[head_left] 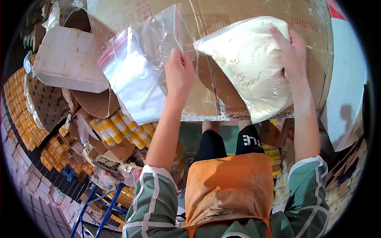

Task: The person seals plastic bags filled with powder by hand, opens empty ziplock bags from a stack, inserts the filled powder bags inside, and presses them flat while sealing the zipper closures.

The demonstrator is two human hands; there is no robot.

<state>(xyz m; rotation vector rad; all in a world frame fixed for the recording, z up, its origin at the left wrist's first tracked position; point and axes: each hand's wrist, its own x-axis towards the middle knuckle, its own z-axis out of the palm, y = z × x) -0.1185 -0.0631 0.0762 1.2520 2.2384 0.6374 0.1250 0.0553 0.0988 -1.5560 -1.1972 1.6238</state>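
A clear bag of pale powder (254, 67) is tilted over the cardboard surface (198, 105), its lower corner over the front edge. My right hand (291, 55) grips its right side, with the fingers spread over the plastic. My left hand (178, 73) is closed on an empty clear zip bag (162, 35), pinched near the powder bag's pointed left corner. Under and left of that hand lies a stack of flat zip bags (135, 83) with red seal strips.
A white foam box (71, 59) stands at the left beside torn cardboard. Yellow-wrapped packs (115, 129) are piled below the surface. A blue metal frame (101, 212) stands at lower left. A white panel (345, 79) is at the right.
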